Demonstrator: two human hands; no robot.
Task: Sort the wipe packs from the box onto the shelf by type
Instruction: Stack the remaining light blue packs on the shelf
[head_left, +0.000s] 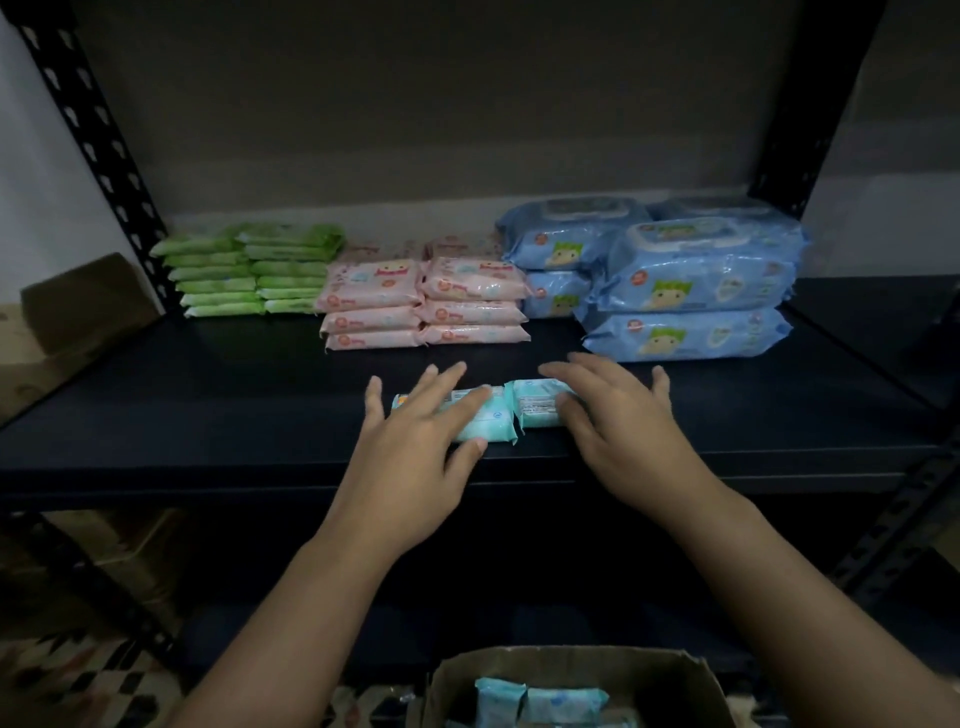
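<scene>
Two small teal wipe packs lie side by side near the front of the dark shelf (208, 405). My left hand (415, 441) rests with spread, straight fingers on the left teal pack (491, 423). My right hand (618, 421) lies with straight fingers on the right teal pack (535, 408). Further back stand sorted stacks: green packs (249, 270) at the left, pink packs (421, 304) in the middle, large blue packs (675, 280) at the right. The cardboard box (571, 670) below the shelf holds more teal packs (540, 704).
Black perforated uprights (98, 140) frame the shelf on both sides. A brown cardboard box (78, 306) stands to the left beside the rack. A patterned rug (78, 675) covers the floor at lower left. Bare shelf surface lies left and right of my hands.
</scene>
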